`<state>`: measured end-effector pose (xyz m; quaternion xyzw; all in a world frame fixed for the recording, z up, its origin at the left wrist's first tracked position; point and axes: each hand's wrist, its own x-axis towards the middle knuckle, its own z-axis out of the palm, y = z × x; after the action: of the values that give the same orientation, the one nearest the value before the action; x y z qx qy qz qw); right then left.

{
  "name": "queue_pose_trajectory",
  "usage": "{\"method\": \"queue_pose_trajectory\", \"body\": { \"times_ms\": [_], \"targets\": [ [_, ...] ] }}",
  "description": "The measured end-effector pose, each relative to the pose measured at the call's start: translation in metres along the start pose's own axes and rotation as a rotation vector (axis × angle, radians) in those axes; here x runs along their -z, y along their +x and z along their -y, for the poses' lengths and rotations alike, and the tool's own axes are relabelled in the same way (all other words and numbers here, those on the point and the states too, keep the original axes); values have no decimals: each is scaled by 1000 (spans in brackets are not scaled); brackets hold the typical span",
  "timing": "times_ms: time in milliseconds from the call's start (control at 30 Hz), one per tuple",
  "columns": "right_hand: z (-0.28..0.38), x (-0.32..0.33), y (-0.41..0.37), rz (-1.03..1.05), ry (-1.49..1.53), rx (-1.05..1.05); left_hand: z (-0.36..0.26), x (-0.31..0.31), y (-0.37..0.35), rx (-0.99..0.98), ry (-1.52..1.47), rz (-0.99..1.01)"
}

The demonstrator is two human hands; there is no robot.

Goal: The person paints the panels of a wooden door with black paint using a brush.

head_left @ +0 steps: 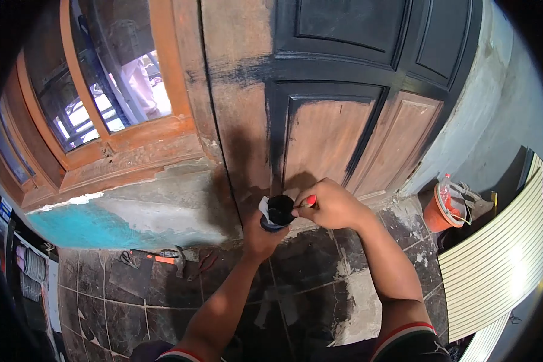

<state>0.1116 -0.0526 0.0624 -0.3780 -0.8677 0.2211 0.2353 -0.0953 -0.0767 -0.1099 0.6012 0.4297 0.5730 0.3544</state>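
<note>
Door: twelve to one o'clock, black above, mostly bare brown on the lower panels [329, 136].
Window [111, 69]: ten o'clock, orange-framed.
Striped sheet [495, 265]: between three and four o'clock.
Bucket [435, 211]: just past three o'clock, orange (a clear bottle with a red cap stands in it).
Right hand [335, 205]: at the cup's three o'clock, fingers pinched on a red-ended handle [311, 200].
Left hand [264, 240]: six o'clock, fingers wrapped round the cup.
Hammer [165, 259]: eight o'clock, on the tiles.
Cup [274, 227]: just below centre, black inside.
Handle: probably a brush's; its far end is hidden.
</note>
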Motion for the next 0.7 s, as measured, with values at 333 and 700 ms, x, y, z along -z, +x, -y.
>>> {"method": "queue_pose_trajectory", "body": {
  "times_ms": [333,700],
  "targets": [
    [-4,-12,0,-119,60,-13,14,3,2,7,68,-26],
    [-12,-21,-6,-152,12,90,7,1,10,-49,-11,-31]
  ]
}}
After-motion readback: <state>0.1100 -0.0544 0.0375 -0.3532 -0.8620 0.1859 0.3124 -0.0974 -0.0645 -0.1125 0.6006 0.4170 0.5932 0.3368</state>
